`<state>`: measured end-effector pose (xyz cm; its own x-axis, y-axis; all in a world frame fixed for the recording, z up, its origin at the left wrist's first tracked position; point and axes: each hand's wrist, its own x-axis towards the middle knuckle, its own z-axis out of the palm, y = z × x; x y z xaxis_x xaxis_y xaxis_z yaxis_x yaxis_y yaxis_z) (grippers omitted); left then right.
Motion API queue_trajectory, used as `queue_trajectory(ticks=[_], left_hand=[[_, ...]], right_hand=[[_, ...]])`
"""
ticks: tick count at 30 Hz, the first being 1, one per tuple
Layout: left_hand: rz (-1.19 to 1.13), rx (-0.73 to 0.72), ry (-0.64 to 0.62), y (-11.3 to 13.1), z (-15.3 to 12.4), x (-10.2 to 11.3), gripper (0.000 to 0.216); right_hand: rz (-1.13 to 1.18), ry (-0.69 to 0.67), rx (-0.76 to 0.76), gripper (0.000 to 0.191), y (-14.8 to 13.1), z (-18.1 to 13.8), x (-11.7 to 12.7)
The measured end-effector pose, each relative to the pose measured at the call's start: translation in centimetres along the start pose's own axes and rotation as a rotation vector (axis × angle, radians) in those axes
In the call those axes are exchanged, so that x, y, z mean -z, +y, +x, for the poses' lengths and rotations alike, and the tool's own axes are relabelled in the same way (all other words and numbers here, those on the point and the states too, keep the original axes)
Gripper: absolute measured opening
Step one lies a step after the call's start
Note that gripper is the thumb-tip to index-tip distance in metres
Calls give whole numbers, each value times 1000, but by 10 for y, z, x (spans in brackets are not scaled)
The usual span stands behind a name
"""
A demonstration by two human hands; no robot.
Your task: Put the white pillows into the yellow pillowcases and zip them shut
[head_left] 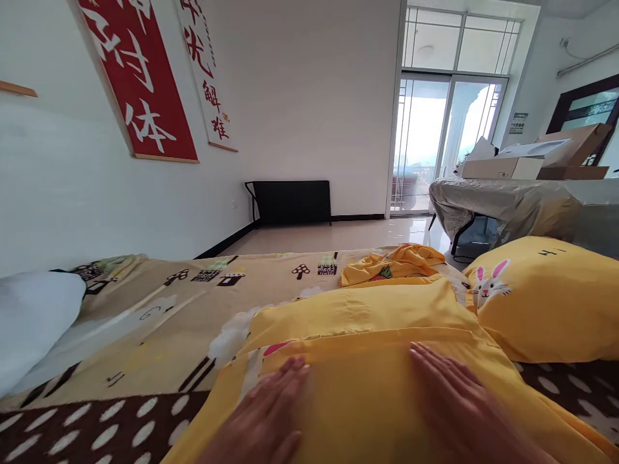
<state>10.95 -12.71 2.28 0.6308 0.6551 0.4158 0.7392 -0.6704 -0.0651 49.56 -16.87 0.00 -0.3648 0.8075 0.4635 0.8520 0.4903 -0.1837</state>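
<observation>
A yellow pillowcase [362, 386] lies spread on the bed in front of me, with a folded-over edge running across it. My left hand [264, 419] rests on its left part, palm down, fingers stretched out. On the right part lies my right hand [464, 403], also flat with straight fingers and slightly blurred. Part of a pink rabbit ear shows by my left fingertips. To the right sits a plump yellow pillow [546, 303] with a rabbit face. Behind the pillowcase is a crumpled yellow cloth [396, 264] with a green patch.
A white pillow [39, 322] lies at the left on the beige patterned sheet [159, 316]. Brown dotted fabric [106, 425] covers the near edge. Beyond the bed, a black folded table [293, 203] leans by the wall; boxes [503, 167] stand on a plastic-covered table [512, 200].
</observation>
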Motion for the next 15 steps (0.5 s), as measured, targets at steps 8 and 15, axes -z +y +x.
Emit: queue_trajectory(ticks=[8, 15], left_hand=[[-186, -128, -201, 21, 82, -21, 59], [-98, -184, -52, -14, 10, -31, 61]], right_hand=[[50, -197, 17, 55, -6, 57, -18], [-89, -152, -234, 53, 85, -22, -15]])
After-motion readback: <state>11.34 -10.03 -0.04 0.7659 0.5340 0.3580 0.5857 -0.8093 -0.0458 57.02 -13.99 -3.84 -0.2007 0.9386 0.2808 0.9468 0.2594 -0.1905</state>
